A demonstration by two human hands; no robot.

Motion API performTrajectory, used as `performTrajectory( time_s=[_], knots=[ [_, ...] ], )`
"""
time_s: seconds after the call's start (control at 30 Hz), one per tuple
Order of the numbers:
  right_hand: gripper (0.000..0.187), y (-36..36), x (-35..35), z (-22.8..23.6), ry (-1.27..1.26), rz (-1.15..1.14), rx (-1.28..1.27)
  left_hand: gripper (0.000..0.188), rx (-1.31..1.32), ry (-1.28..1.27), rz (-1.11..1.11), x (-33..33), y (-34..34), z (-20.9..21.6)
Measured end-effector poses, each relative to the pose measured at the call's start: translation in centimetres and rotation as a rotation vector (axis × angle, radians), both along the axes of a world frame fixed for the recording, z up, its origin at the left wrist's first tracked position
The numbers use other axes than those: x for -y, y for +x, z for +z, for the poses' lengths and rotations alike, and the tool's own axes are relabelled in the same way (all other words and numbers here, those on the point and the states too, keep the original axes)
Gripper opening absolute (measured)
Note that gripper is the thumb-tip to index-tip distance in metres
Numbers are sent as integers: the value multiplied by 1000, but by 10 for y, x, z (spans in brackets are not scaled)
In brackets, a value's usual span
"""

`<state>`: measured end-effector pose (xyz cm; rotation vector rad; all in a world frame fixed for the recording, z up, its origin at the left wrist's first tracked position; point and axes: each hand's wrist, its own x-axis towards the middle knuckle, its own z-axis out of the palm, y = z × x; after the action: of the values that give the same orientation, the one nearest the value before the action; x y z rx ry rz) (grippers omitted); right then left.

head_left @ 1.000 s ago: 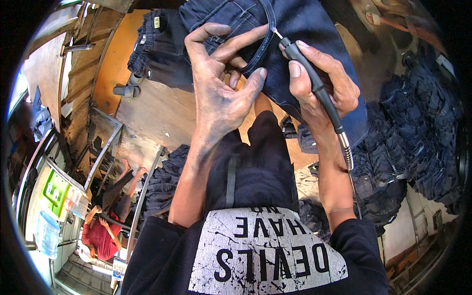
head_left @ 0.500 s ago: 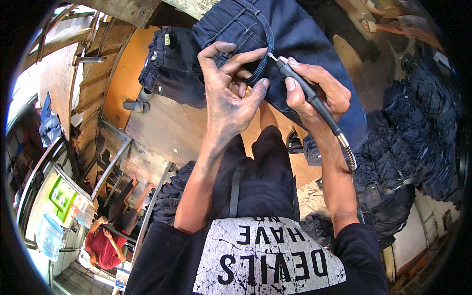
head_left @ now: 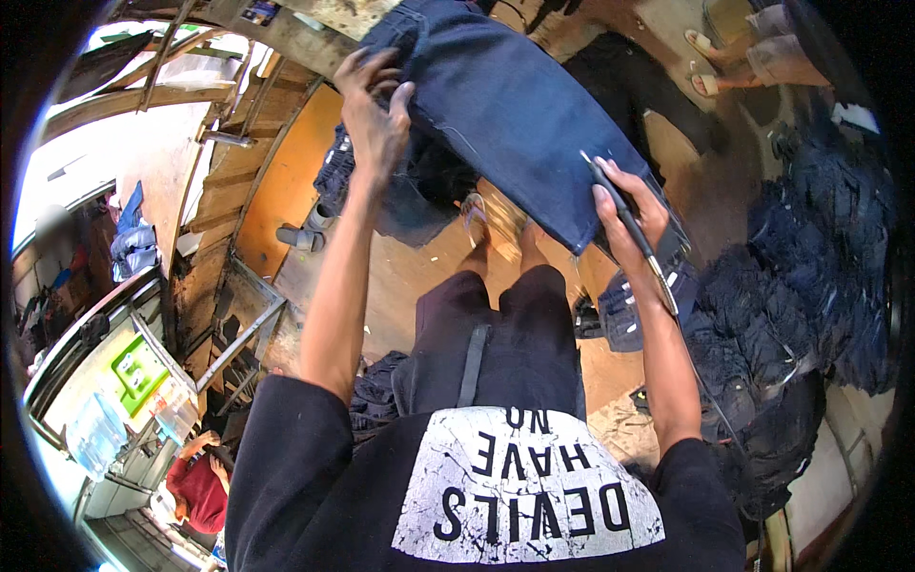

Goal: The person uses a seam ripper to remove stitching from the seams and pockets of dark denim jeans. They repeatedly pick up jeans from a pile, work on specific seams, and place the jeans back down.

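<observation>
Left hand: raised at the upper-left end of the dark blue jeans, fingers bent, thumb spread away from them. Blurred; cannot tell whether the fingers grip the cloth. Right hand: closed around a black pen-shaped tool, thumb on the near side. Its slim metal tip points up and left over the jeans leg; contact with the cloth cannot be judged. A thin cable trails from the tool's rear past the right forearm.

Jeans: spread diagonally from the left hand to the right hand, leg end lower right. Dark garments lie beneath and just left of them.

Further out: the wearer's black shorts below; grey slippers on the floor, near an orange panel. Right: a large heap of dark garments. Upper right: another person's sandalled feet. Lower left: a person in a red top, near a green tray and a clear bluish jug.
</observation>
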<state>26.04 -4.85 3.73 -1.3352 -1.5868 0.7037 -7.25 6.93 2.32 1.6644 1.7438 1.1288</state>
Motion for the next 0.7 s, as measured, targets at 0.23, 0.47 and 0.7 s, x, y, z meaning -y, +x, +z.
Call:
performTrajectory(
  time_s=[0.23,0.47,0.7],
  knots=[
    [24,30,10,-27,-51,-100,-122,110,976,-756,145,154,183,-12],
    [24,76,39,-25,1,93,-13,61,494,-704,-130,153,184,-21],
    [24,83,56,-35,83,245,24,45,650,-722,-122,166,183,-25]
  ],
)
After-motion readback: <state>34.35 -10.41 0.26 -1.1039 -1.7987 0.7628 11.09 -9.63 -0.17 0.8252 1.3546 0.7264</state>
